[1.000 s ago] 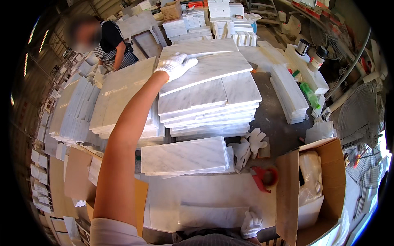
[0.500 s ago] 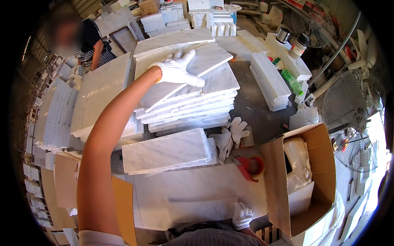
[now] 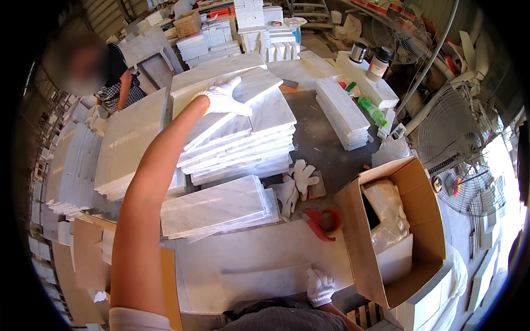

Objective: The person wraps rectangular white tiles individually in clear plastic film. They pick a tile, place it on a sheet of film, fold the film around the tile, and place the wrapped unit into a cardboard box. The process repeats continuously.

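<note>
My left hand [image 3: 226,99], in a white knit glove, lies with its fingers spread on a white, grey-veined marble tile [image 3: 263,83]. That tile sits askew on top of a tall stack of marble tiles [image 3: 243,160]. Low in the view, my right hand [image 3: 320,287], also gloved, is curled closed at the right end of a thin marble strip [image 3: 265,282]. Its fingers hide whatever they may be gripping. The strip lies on a larger pale slab [image 3: 276,243] at the near edge. Between the two hands is a low pile of narrow marble tiles [image 3: 212,207].
An open cardboard box [image 3: 430,220] with plastic-wrapped contents stands at right. Near it lie a red tape dispenser [image 3: 323,223] and loose white gloves [image 3: 298,182]. Beyond are narrow tile stacks [image 3: 343,116], a green bottle [image 3: 372,110] and fans [image 3: 458,127]. A person [image 3: 118,83] stands far left.
The whole view has shifted, so the tiles and box appear farther left. My left hand stays on the askew tile, and my right hand stays closed near the front edge.
</note>
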A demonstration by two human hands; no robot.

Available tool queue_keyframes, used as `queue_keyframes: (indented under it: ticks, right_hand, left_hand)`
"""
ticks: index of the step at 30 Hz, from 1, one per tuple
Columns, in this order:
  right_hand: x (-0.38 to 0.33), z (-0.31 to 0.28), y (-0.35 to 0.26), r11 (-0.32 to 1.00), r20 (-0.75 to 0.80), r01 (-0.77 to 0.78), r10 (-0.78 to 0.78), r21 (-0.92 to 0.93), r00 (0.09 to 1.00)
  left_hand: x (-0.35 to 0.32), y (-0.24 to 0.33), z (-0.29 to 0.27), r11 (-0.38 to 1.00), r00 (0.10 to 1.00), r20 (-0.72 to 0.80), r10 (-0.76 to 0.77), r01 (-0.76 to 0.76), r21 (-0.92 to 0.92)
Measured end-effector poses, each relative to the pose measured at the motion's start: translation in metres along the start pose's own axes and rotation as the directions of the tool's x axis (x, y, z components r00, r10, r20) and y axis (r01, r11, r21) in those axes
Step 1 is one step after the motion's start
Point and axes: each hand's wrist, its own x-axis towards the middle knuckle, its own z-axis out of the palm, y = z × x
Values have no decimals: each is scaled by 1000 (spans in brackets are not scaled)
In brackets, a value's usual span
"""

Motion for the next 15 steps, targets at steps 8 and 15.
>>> queue_keyframes:
  ticks: [8,15]
  right_hand:
    - [5,-9,-8,999,56,-51,50,17,997]
    - [4,-4,-2,999,55,-44,45,-19,997]
  left_hand:
    - [-55,25,21,998,1000,-5,-8,8,-62]
    - [-181,64,77,978,987,-20,160,-156,139]
